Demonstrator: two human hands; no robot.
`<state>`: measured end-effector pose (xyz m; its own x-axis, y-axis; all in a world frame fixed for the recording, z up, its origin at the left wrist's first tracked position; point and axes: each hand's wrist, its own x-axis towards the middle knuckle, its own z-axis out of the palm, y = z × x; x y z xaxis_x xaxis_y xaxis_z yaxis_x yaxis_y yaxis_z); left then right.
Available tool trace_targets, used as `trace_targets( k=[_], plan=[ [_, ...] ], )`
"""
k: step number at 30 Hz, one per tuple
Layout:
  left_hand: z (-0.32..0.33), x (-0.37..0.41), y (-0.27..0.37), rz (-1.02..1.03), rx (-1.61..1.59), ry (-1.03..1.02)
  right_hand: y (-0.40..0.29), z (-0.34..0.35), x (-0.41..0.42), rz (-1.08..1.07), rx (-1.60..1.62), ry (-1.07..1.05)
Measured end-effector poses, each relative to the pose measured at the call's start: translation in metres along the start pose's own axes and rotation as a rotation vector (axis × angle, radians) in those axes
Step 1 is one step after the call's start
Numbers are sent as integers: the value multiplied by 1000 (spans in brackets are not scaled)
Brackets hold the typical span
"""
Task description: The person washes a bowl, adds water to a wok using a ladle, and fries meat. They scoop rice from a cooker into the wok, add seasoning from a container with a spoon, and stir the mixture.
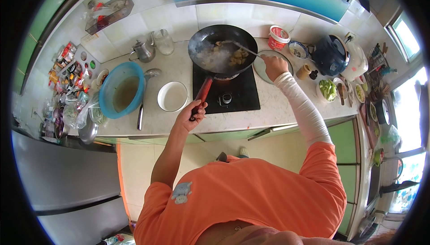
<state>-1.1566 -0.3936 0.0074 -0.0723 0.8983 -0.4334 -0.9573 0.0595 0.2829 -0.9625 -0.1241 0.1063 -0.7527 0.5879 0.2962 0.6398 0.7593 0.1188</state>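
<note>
A black wok sits tilted on the black cooktop, with steam rising from browned chunks of food in it. My left hand is closed around the wok's red handle. My right hand, above the right side of the cooktop, grips the end of a metal spatula whose head is down among the food. Beneath that hand a glass lid lies on the counter. An orange glow shows under the wok.
Left of the cooktop stand a white bowl, a metal ladle, a blue basin of cloudy liquid, a metal pitcher and a glass jar. Rightward are a red-and-white tub, a dark rice cooker and bowled greens.
</note>
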Motion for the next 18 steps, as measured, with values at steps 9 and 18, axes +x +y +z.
trace_targets(
  k=[9,18],
  plan=[
    [-1,1,0,2,-3,-34,-38,61,39,274,325,-152],
    [-4,2,1,-12,7,-21,-43,57,59,290,203,15]
  ],
)
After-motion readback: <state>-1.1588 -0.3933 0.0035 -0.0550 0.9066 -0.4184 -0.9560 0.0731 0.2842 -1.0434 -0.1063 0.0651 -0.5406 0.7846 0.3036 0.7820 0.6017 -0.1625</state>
